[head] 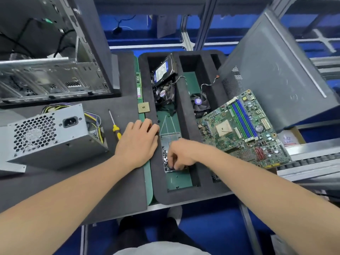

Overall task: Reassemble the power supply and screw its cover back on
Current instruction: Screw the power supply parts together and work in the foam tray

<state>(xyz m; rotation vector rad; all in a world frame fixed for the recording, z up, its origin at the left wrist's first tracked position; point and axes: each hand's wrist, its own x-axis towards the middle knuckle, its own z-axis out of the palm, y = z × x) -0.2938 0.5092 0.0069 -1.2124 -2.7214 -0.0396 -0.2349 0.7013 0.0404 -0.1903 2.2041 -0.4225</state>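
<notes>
The grey power supply (pixel 49 137) stands on the dark foam mat at the left, its honeycomb fan grille and mains socket facing me, coloured wires trailing behind it. To its right lies a yellow-handled screwdriver (pixel 115 126). My left hand (pixel 138 142) rests flat, fingers spread, on the edge of the foam organiser. My right hand (pixel 179 156) reaches into a small clear tray of screws (pixel 166 144), its fingertips pinched among the screws; whether a screw is held is hidden.
An open PC case (pixel 55 76) stands at the back left. The foam organiser (pixel 185 111) holds a hard drive (pixel 163 70) and two fans. A motherboard (pixel 242 127) leans at the right under a grey side panel (pixel 279 70). A CPU chip (pixel 143 107) and RAM stick (pixel 138 85) lie nearby.
</notes>
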